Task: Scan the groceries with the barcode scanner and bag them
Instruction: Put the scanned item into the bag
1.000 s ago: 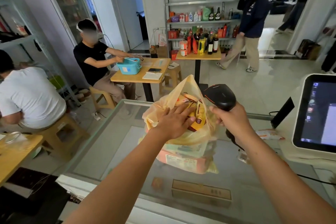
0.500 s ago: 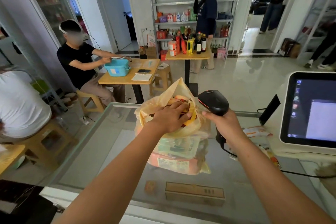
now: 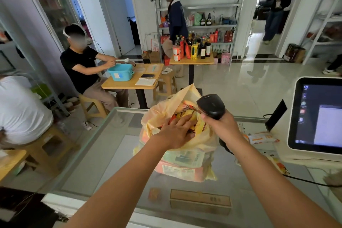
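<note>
Closest to the camera is a glass counter [image 3: 111, 153], smooth and see-through, with a flat brown cardboard box [image 3: 200, 202] showing underneath it. Sitting on the glass, pretty much dead centre, is the plastic bag [image 3: 187, 93]. It's a thin, crinkly, pale yellow one, translucent enough that you can read the shapes inside. There are flat pink and green packs [image 3: 181, 169] at the bottom and glossy yellow-orange snack packets [image 3: 199, 126] piled up at the mouth.

The left hand [image 3: 175, 131] lies on top of those packets with the fingers stretched out fairly straight, resting on them rather than grabbing anything. The right hand [image 3: 222, 126] is wrapped tight round the handle of the barcode scanner [image 3: 211, 105]. The scanner is matte black plastic with a rounded head, right at the bag's opening and pointing towards it.

Off to the right, a loose orange-and-white packet [image 3: 262, 138] lies flat on the counter, near a white-framed touchscreen [image 3: 318, 114] with rounded corners.

Further back there's a wooden table [image 3: 129, 85] with a teal plastic tub [image 3: 121, 75] on it, and a seated person [image 3: 81, 65] in a black tee has their hands at the tub. Behind that are a small table of bottles [image 3: 192, 60] and some metal shelving [image 3: 209, 5].
</note>
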A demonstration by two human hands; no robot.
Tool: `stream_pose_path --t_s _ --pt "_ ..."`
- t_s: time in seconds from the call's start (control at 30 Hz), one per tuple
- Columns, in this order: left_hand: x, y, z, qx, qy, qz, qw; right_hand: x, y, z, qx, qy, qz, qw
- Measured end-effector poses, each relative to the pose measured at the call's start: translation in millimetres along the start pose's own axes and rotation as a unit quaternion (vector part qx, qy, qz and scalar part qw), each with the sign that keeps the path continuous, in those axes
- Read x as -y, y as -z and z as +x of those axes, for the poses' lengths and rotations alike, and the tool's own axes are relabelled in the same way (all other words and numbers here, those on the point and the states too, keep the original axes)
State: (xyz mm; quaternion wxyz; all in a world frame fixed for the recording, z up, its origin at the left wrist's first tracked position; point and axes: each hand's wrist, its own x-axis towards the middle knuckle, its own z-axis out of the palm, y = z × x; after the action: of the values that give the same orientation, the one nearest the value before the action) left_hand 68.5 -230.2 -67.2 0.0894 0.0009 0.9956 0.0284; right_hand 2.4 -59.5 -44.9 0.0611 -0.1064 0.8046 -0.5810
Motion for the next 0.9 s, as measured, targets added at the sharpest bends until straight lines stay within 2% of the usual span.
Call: stream_pose_path --t_s 0.13,0.2,0.27,0.4,0.47,0.5,0.53,0.6,0.63,0.67,0.73,0.77,0.83,0.9 --pt "9 -12 -9 -0.01 -0.043 -0.011 0.999 -11 -6 2 0.038 -0.029 0.025 0.999" --pt "17 -14 -16 -0.005 -0.066 -0.04 0.997 -15 -6 -6 0.066 -0.054 0.056 0.995" --pt "26 -12 -23 0.004 -0.084 -0.083 0.993 -21 -10 -17 0.061 -0.055 0.068 0.994" --pt "41 -1 -39 0.036 -0.106 -0.212 0.971 -33 -26 -50 0.033 -0.042 0.035 0.998" --pt "45 12 -44 0.058 -0.084 -0.328 0.939 -37 -29 -65 0.036 -0.039 0.03 0.998" --pt "43 18 -44 0.036 -0.069 -0.374 0.924 -37 -28 -69 0.042 -0.039 0.029 0.998" --pt "39 23 -41 -0.025 -0.057 -0.373 0.926 -36 -25 -70 0.049 -0.039 0.027 0.998" --pt "25 26 -26 -0.149 -0.035 -0.245 0.957 -30 -14 -69 0.063 -0.032 0.033 0.997" --pt "14 25 -20 -0.145 -0.029 -0.167 0.975 -25 -8 -68 0.065 -0.028 0.044 0.997" --pt "3 21 -15 -0.098 -0.024 -0.101 0.99 -20 0 -67 0.064 -0.022 0.052 0.996" --pt "-14 13 -10 -0.007 -0.013 -0.053 0.998 -13 19 -62 0.048 -0.017 0.058 0.997" --pt "-17 11 -9 0.006 -0.008 -0.056 0.998 -10 28 -59 0.027 -0.025 0.065 0.997" --pt "-16 13 -8 -0.005 -0.006 -0.072 0.997 -11 42 -51 -0.019 -0.051 0.085 0.995" --pt "-17 17 -7 -0.037 -0.003 -0.092 0.995 -11 44 -46 -0.025 -0.073 0.082 0.994"
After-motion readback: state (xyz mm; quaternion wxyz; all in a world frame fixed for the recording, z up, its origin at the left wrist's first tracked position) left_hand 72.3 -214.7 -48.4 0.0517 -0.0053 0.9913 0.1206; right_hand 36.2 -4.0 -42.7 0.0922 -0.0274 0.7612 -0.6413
